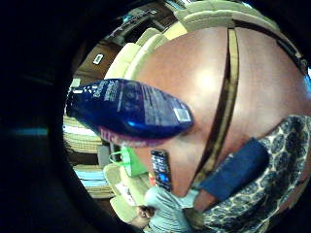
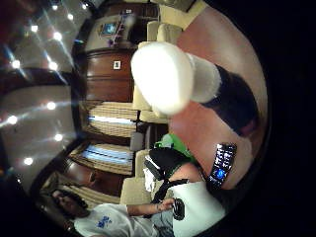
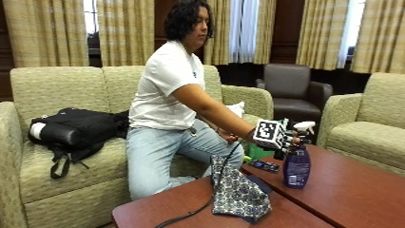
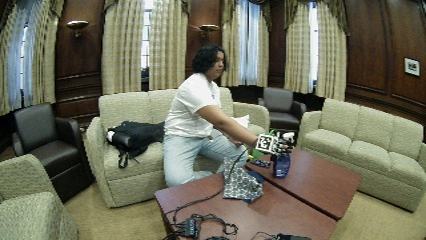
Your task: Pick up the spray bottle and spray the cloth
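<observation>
Outside view: right hand (image 3: 286,139) curled round neck of spray bottle (image 3: 297,165) standing on surface (image 3: 354,190); rigid slick plastic, liquid-heavy base; patterned cloth (image 3: 237,194) near, soft.

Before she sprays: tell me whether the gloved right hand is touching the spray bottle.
Touching. In the outside view the right hand is wrapped round the neck of the spray bottle, just under its white trigger head, with no gap between them.

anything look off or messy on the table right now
Only the patterned cloth: it lies crumpled in a heap, draped across the gap between the two tables. The spray bottle is upright at the gloved right hand, with no spill visible.
</observation>
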